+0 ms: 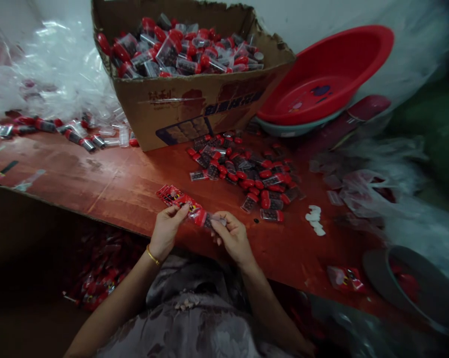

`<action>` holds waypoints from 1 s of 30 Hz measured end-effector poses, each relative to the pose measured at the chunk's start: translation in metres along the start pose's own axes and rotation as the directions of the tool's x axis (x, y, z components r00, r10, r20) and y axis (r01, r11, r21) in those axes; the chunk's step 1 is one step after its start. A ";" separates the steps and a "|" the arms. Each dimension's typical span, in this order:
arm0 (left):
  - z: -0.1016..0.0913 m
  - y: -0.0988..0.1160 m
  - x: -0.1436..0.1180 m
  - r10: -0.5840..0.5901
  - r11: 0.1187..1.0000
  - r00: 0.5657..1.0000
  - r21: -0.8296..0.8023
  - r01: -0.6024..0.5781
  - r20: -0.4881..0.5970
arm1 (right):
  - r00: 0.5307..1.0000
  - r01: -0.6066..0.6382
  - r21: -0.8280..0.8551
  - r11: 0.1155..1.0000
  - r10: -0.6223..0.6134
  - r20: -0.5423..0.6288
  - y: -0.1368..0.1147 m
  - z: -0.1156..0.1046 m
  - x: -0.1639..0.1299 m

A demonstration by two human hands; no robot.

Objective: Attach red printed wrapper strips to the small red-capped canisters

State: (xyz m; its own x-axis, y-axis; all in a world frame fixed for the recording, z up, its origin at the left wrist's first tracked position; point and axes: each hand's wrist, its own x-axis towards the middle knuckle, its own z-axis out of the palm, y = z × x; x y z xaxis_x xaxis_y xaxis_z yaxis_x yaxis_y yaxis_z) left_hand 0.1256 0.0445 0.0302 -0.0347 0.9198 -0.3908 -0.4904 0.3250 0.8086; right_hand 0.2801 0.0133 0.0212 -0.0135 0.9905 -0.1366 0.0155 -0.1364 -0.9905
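My left hand point(165, 229) pinches a red printed plastic packet point(174, 196) between thumb and fingers, just above the table's near edge. At the packet's right end is a small clear bottle point(200, 217) with a red cap and dark contents. My right hand point(230, 235) closes around the bottle's other end, where a pale round piece shows at the fingertips. Whether the bottle sits inside the packet is not clear. Beyond my hands lies a pile of similar red-capped bottles point(242, 174).
A cardboard carton point(134, 114) full of red-capped bottles stands at the back. Right of it leans a red basin point(302, 99). White round pieces point(314, 220) and a red packet point(345, 278) lie at right. Below the table edge, left, is a heap of red packets point(101, 278).
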 end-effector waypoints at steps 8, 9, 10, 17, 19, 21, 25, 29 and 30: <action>0.004 -0.003 -0.001 0.074 0.997 0.996 0.013 -0.075 0.058 | 0.998 0.065 -0.029 0.997 -0.065 -0.009 0.006 0.008 0.000; 0.005 -0.004 -0.002 0.073 0.997 0.995 0.019 -0.074 0.064 | 0.995 0.093 -0.064 0.994 -0.094 -0.016 0.007 0.008 0.000; 0.005 -0.005 -0.002 0.066 0.998 0.996 0.016 -0.067 0.066 | 0.991 0.124 -0.113 0.986 -0.127 -0.027 0.007 0.008 0.001; 0.006 -0.003 0.001 -0.060 0.997 0.998 -0.055 0.062 0.033 | 0.974 0.179 -0.263 0.948 -0.208 -0.087 0.011 0.012 0.002; 0.004 -0.002 0.002 -0.069 0.996 0.997 -0.044 0.071 0.040 | 0.989 0.130 -0.140 0.982 -0.139 -0.059 0.012 0.013 0.004; 0.003 -0.002 0.003 -0.060 0.998 0.997 -0.011 0.061 0.050 | 0.999 0.049 0.016 0.999 -0.048 -0.024 0.013 0.013 0.006; 0.003 -0.002 0.004 -0.036 0.997 0.998 0.076 0.032 0.050 | 0.996 -0.090 0.256 0.962 0.088 0.021 0.014 0.015 0.009; 0.005 -0.004 0.004 0.010 0.995 0.999 0.100 -0.013 0.039 | 0.996 -0.079 0.258 0.963 0.087 -0.020 0.015 0.015 0.008; 0.005 -0.004 0.005 0.006 0.995 0.999 0.097 -0.010 0.045 | 0.997 -0.054 0.218 0.974 0.066 -0.048 0.015 0.015 0.007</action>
State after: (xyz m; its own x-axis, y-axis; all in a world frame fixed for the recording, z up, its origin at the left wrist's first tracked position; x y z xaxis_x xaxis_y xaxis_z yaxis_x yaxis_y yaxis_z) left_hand 0.1319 0.0484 0.0271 0.0012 0.9306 -0.3659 -0.4037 0.3352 0.8513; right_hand 0.2654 0.0179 0.0056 0.0355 0.9791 -0.2005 -0.2026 -0.1894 -0.9608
